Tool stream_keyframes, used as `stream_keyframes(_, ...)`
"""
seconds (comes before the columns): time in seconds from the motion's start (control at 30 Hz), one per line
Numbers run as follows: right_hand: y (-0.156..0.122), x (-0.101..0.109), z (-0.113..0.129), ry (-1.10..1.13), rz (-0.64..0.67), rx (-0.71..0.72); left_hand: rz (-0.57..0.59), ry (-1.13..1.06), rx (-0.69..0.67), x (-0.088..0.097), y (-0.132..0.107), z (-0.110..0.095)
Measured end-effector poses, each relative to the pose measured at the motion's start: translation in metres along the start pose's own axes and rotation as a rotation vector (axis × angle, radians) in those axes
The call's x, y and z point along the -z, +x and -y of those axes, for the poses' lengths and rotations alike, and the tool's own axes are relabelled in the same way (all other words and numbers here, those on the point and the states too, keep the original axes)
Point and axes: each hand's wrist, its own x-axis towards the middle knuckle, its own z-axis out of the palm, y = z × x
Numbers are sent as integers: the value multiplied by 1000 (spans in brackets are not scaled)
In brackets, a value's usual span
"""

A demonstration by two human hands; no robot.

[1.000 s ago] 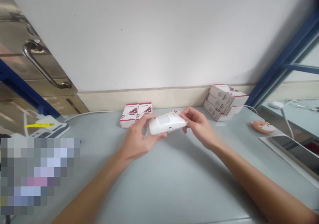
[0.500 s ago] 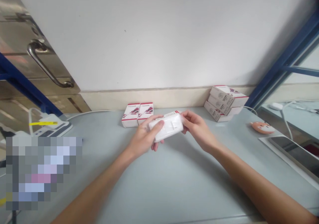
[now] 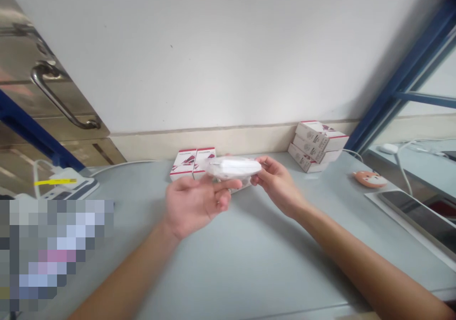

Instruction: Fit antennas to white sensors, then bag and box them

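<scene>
The right hand (image 3: 278, 185) is pinching a white device (image 3: 232, 168) above the worktop (image 3: 249, 263), the left hand (image 3: 195, 202) is opening just beneath it, and two boxes (image 3: 183, 165) and three stacked boxes (image 3: 313, 142) are standing shut beyond the hands.

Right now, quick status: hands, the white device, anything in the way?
Right hand fingers gripping the white oblong device at its right end. Left hand fingers at its underside. Two white-and-red boxes behind it.
</scene>
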Motion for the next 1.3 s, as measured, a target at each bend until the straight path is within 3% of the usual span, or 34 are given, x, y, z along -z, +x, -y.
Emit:
stream_keyframes(0.07, 1, 1, -1, 22, 11, 58, -52, 140, -19, 2, 0, 1)
stream_keyframes(0.23, 3, 5, 1, -103, -23, 293, -315, 590, -90, -1, 8, 13)
stream_keyframes(0.5, -16, -3, -2, -696, 187, 763, -596, 420, 24, 8, 16, 14)
stream_keyframes(0.6, -19, -3, -1, -791, 211, 741, -597, 418, 16, 11, 14, 11)
stream_keyframes(0.7, -20, 0, 3, -916, 210, 588, -603, 409, -4, 9, 12, 10)
stream_keyframes(0.77, -20, 0, 2, -953, 297, 518, -613, 437, 11, 5, 13, 10)
stream_keyframes(0.9, -21, -2, -3, -1099, 449, 601, -619, 557, 2, -3, 28, 8)
stream_keyframes(1.03, -14, 4, 3, -1128, 254, 638, -618, 756, -143, -2, 57, 1)
stream_keyframes(1.13, 0, 22, 13, -1091, -28, 573, -593, 1206, -282, 4, 68, 3)
stream_keyframes(1.2, 11, 38, 17, -1117, -210, 476, -446, 1602, -261, 10, 66, 11)
stream_keyframes(1.3, 23, 62, 14, -1196, -307, 304, -255, 1975, -130, 21, 54, 27)
